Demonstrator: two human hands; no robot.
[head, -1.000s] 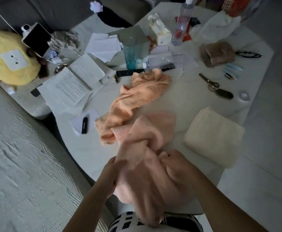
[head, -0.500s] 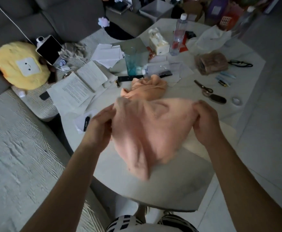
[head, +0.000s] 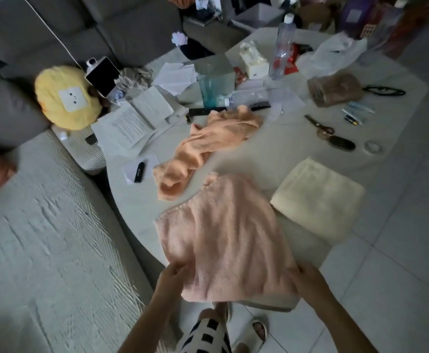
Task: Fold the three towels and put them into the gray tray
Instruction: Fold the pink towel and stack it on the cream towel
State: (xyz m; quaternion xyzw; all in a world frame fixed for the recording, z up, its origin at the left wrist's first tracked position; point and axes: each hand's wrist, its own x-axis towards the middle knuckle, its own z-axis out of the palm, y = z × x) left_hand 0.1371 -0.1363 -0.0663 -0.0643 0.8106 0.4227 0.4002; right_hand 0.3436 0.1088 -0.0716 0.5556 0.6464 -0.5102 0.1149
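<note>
One towel looks done: the cream towel (head: 317, 197) lies folded in a neat square on the right side of the white table (head: 279, 149). The pink towel (head: 223, 235) is being worked on. It lies spread out on the near part of the table, just beside the cream one, with its near edge hanging over the table edge. The left hand (head: 172, 276) pinches its near left corner, fingers closed on the cloth. The right hand (head: 307, 278) holds the near right corner the same way. The orange towel (head: 208, 146) lies in a crumpled heap farther back, not folded at all. I cannot pick out the gray tray for sure among the clutter. So two towels need folding, and all three must go into the tray.
</note>
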